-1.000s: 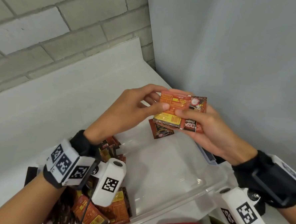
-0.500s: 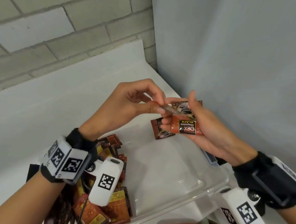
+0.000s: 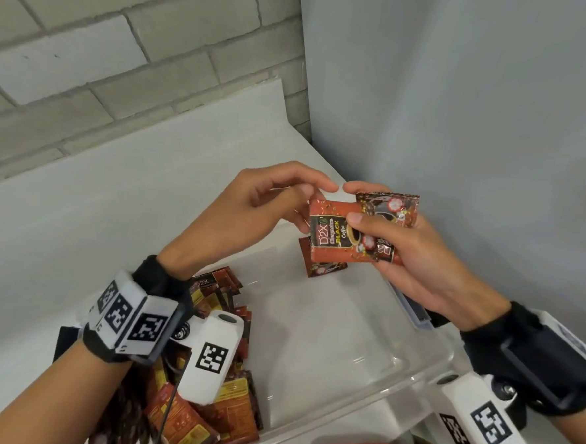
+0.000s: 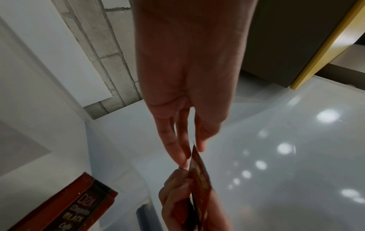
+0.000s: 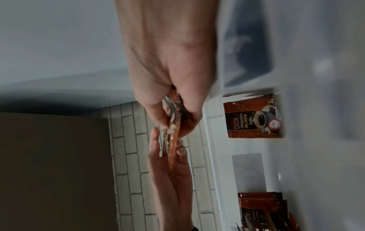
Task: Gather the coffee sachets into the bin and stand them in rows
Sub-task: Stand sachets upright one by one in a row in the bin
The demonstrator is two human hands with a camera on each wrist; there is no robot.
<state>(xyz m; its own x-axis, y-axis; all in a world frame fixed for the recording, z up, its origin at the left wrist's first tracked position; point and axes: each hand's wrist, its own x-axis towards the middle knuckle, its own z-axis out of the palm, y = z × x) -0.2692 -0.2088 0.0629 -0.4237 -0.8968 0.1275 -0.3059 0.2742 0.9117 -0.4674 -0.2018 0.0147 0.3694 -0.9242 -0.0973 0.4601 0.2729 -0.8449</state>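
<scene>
We hold two coffee sachets point(image 3: 338, 236) fanned above the clear bin point(image 3: 346, 345): right hand point(image 3: 416, 260) clamped on both, left hand point(image 3: 251, 212) pinching the front one's left edge. The bin's bare floor lies straight below at 6 o'clock, and a lone sachet point(image 3: 323, 266) leans on its far wall.

The right hand point(image 3: 417, 250) pinches two red-brown foil coffee sachets point(image 3: 338, 236) under its thumb; the left hand point(image 3: 251, 212), fingers curled, touches their near edge.

A pale brick wall point(image 3: 123, 57) meets a smooth grey wall point(image 3: 463, 112) in the corner beyond the white tabletop point(image 3: 98, 192).
</scene>
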